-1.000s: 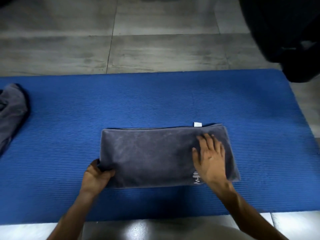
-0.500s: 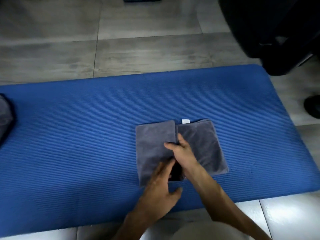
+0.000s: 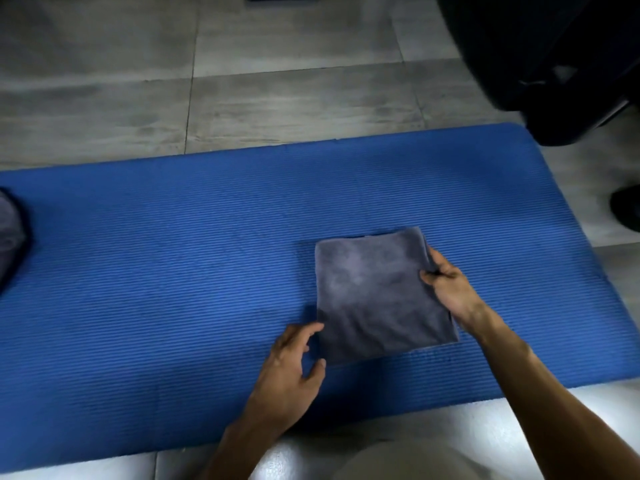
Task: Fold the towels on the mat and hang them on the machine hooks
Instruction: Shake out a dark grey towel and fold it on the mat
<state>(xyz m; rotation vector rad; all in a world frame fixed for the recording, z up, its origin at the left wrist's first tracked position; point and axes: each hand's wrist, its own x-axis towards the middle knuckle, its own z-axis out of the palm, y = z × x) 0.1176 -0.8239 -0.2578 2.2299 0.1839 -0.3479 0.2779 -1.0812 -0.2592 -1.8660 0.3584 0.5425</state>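
Observation:
A grey towel point(image 3: 377, 296) lies folded into a near square on the blue mat point(image 3: 173, 271), right of centre. My right hand point(image 3: 446, 285) pinches the towel's right edge between thumb and fingers. My left hand point(image 3: 294, 362) hovers at the towel's near left corner, fingers loosely spread, fingertips at or just off the cloth, holding nothing. A second grey towel point(image 3: 10, 233) lies bunched at the mat's left edge, mostly cut off by the frame.
Grey floor tiles point(image 3: 277, 98) lie beyond the mat. A large dark machine body point(image 3: 554, 64) fills the top right corner; no hooks show. A dark object point(image 3: 627, 209) sits on the floor at the right edge.
The long towel was folded left over right into a square. My left hand let go and drew back to the near left corner; my right hand moved from the middle to the right edge.

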